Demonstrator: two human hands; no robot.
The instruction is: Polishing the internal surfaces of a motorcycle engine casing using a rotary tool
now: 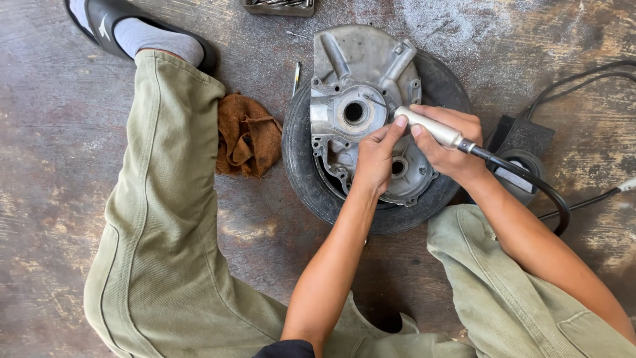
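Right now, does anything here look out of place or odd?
Slightly odd: the metal engine cover lies on an old tire on the floor, not on a bench. Both hands, left and right, steady the grinding tool. Nothing looks spilled or broken.

Loose olive-green trousers (165, 219) with visible seams are worn on both legs. A grey sock (156, 38) and a black slip-on sandal (109, 16) are seen on one foot. Both forearms are left bare, without sleeves.
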